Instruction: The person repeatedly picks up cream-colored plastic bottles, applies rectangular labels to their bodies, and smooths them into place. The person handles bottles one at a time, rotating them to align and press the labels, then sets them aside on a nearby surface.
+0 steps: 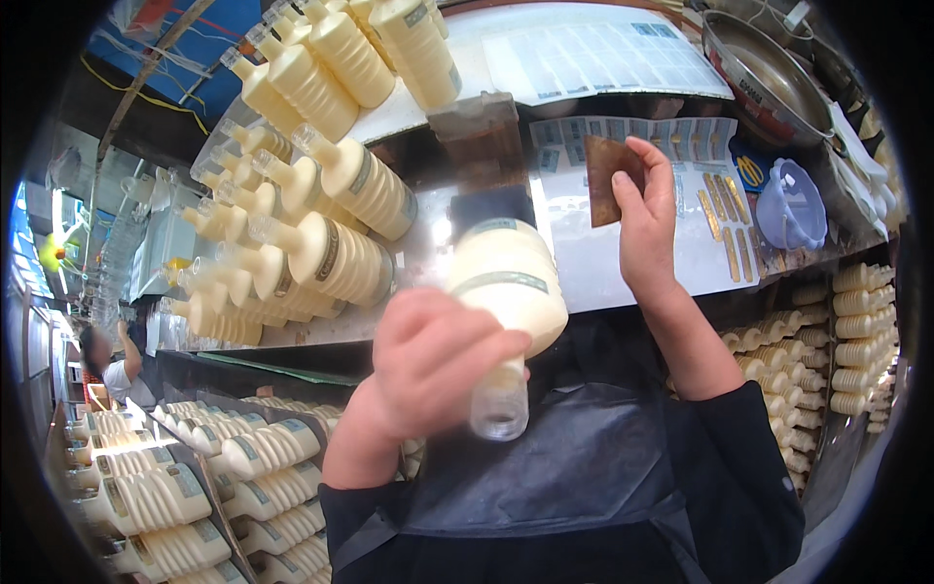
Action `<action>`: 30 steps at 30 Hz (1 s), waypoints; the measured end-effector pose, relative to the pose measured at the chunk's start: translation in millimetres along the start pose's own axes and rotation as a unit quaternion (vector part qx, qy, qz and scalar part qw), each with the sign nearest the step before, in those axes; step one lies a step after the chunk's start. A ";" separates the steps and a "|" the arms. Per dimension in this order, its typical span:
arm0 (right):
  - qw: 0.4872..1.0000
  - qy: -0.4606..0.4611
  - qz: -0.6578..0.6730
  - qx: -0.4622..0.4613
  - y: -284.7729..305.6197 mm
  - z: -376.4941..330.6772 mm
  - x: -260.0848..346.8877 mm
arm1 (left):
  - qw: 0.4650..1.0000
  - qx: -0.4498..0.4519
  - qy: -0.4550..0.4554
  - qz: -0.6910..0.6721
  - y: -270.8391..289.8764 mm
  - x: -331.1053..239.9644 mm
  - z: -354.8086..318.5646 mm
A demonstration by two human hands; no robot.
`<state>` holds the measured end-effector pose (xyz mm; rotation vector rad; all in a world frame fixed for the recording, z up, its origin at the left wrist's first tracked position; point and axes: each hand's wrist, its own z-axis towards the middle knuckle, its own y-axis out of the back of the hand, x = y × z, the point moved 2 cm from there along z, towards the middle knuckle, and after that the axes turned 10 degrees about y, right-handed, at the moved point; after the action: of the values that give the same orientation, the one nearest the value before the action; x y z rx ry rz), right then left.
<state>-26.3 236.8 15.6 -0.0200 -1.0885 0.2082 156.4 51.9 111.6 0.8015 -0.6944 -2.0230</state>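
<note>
A cream-coloured bottle (516,287) with a clear neck lies tilted over the table's front edge, its open mouth pointing toward me. My left hand (428,355) is closed around it near the neck, slightly blurred. Greyish-green label strips show on the bottle's body. Between the thumb and fingers of my right hand (647,209) is a flat brown squarish piece (605,183), like a scraper. It is held above a sheet of labels (584,253) on the table, apart from the bottle.
Rows of cream bottles (341,263) stand at the left of the table, more at the back (311,78). Gold strips (725,219), yellow-handled scissors (749,170), a lavender basket (791,209) and a metal basin (769,73) are at right. Bottles are stacked below on both sides; a person (122,365) is far left.
</note>
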 end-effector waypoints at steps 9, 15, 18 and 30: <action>0.999 0.003 -0.036 0.033 -11.2 -2.2 -6.9 | 0.998 -0.025 0.034 0.036 22.6 -20.1 -37.8; 0.999 -0.014 0.008 0.027 -15.6 6.3 -33.4 | 0.976 -0.105 0.191 -0.010 52.3 -6.8 -52.9; 0.998 -0.026 0.029 0.040 -23.1 9.7 -42.0 | 0.960 -0.113 0.258 -0.011 69.9 -3.3 -65.1; 0.984 -0.107 0.044 0.134 -49.0 14.1 -64.6 | 0.843 -0.260 0.457 0.108 129.1 25.2 -131.0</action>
<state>-59.8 176.0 -28.6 0.1984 -1.2672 0.4436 306.3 -57.8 111.9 1.1355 0.3002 -1.2742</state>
